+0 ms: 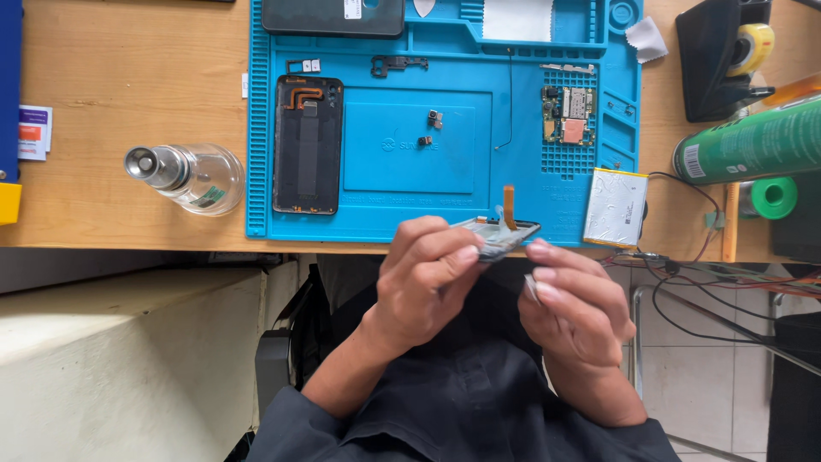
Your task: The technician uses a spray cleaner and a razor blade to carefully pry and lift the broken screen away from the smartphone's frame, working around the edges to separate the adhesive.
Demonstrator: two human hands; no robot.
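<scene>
1. The phone frame (498,236), a stripped dark handset body with an orange flex ribbon (510,206) standing up from it, is held in the air just off the near edge of the desk, above the person's lap
2. The left hand (425,278) is closed around the frame's left end, fingers wrapped over the top and thumb pressing toward the middle
3. The right hand (571,301) is curled at the frame's right end, fingertips pinched on what looks like a thin metal tool (531,288); the view is too small to be sure whether it is tweezers or a pry blade
4. Judging by this, the step in hand is fine work on the open frame, and the next move calls for a steady left-hand hold while the right tip works without snagging the upright ribbon
5. Just beyond the hands lies the blue silicone repair mat (256,171) on the wooden desk (128,77)
6. On the mat sit a phone back cover (308,145) at the left, two small camera modules (432,127) near the middle, a circuit board (568,114) at the right, and a thin black cable (510,103) between them
7. A silver battery (615,207) lies off the mat's right corner, near a green spray can (753,141)
8. A clear glass dispenser bottle (184,175) stands left of the mat
</scene>
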